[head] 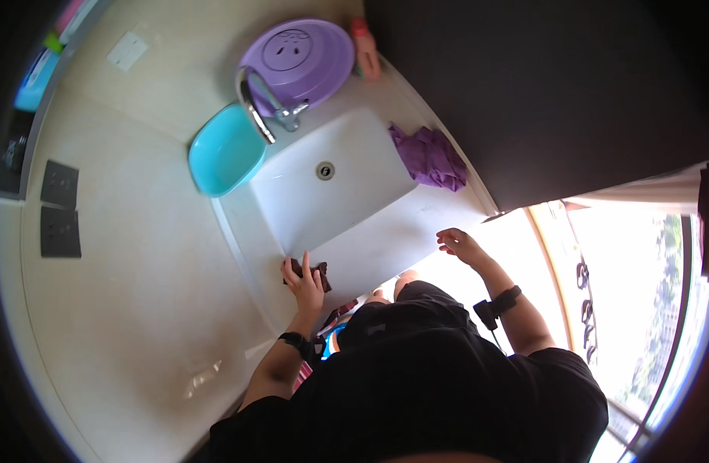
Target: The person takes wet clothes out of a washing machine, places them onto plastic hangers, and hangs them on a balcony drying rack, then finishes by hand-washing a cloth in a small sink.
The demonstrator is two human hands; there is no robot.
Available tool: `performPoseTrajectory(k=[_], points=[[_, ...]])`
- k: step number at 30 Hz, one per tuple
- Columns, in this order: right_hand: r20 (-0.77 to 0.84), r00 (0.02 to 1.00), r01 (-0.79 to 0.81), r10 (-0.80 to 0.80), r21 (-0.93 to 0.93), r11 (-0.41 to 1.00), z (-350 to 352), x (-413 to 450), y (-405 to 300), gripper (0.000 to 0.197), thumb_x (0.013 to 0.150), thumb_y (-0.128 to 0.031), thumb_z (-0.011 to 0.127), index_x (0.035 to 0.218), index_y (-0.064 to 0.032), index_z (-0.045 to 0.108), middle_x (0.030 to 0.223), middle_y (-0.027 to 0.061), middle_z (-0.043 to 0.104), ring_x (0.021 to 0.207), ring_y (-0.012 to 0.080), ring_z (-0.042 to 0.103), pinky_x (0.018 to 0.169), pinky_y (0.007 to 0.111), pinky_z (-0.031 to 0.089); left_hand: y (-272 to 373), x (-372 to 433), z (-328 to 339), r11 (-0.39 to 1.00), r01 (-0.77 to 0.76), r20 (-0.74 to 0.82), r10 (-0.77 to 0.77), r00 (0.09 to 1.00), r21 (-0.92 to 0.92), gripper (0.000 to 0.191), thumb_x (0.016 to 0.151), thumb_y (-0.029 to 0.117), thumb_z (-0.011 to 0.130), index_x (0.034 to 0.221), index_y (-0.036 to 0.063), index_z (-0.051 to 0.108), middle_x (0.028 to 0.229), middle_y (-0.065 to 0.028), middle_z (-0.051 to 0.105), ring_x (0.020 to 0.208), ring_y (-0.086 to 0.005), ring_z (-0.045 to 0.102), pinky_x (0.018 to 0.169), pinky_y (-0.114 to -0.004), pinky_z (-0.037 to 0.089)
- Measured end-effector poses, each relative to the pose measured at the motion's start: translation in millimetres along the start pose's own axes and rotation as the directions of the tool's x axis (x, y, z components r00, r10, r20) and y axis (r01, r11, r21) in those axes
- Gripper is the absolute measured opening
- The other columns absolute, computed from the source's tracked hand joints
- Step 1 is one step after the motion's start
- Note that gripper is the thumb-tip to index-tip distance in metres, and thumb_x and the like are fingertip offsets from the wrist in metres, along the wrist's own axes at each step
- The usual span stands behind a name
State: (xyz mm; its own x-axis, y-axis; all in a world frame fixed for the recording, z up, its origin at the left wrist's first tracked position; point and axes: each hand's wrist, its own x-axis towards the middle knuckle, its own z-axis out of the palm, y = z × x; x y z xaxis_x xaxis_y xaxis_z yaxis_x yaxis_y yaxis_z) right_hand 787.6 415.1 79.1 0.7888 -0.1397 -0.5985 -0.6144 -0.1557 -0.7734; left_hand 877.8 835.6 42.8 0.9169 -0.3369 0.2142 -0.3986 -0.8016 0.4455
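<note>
My left hand point(302, 283) presses a dark brown cloth or sponge point(322, 276) against the white rim at the near left corner of the sink, fingers spread over it. Its exact kind is hard to tell, as my fingers cover much of it. Off the front edge of the white counter point(383, 231), my right hand point(460, 244) hangs with loosely bent fingers, holding nothing. Between and beyond my hands lies the rectangular white sink basin point(354, 191), its round drain point(325, 170) in view. A crumpled purple cloth point(432, 159) rests on the right rim.
A chrome faucet point(288, 117) stands behind the basin. A turquoise tub point(224, 153) sits at the back left, and a purple basin point(325, 63) leans against the wall. Beside it is a pinkish bottle point(366, 52) with a red cap. A dark panel point(534, 104) borders the right side.
</note>
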Motion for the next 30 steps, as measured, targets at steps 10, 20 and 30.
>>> performPoseTrajectory(k=[10,20,30], points=[[-0.326,0.861,-0.305,0.39,0.281,0.91,23,-208,107,0.031,0.099,-0.017,0.048,0.122,0.0021,0.058,0.11,0.0141,0.067,0.096,0.0205,0.067,0.081,0.032,0.053,158,120,119,0.746,-0.582,0.232,0.659,0.716,-0.323,0.064,0.087,0.009,0.063,0.145,0.0147,0.036,0.15,-0.0254,0.022,0.137,-0.0509,0.024,0.11,-0.056,0.029],[-0.382,0.621,-0.202,0.684,0.766,0.611,111,-371,248,0.031,0.098,-0.021,0.051,0.123,-0.0027,0.057,0.109,0.0074,0.066,0.095,0.0163,0.065,0.081,0.029,0.052,182,127,179,0.604,-0.557,0.211,0.763,0.612,-0.569,0.068,0.083,0.022,0.068,0.143,0.0078,0.037,0.145,-0.0237,0.03,0.134,-0.048,0.029,0.109,-0.055,0.028],[-0.229,0.636,-0.21,0.737,0.868,0.451,109,-436,310,0.031,0.098,-0.022,0.053,0.122,-0.0043,0.057,0.104,0.0075,0.066,0.091,0.0184,0.066,0.075,0.031,0.053,192,198,204,0.962,-0.129,-0.004,0.132,0.991,-0.241,0.048,0.083,0.021,0.07,0.127,0.0109,0.053,0.127,-0.0188,0.053,0.12,-0.0393,0.043,0.102,-0.051,0.035]])
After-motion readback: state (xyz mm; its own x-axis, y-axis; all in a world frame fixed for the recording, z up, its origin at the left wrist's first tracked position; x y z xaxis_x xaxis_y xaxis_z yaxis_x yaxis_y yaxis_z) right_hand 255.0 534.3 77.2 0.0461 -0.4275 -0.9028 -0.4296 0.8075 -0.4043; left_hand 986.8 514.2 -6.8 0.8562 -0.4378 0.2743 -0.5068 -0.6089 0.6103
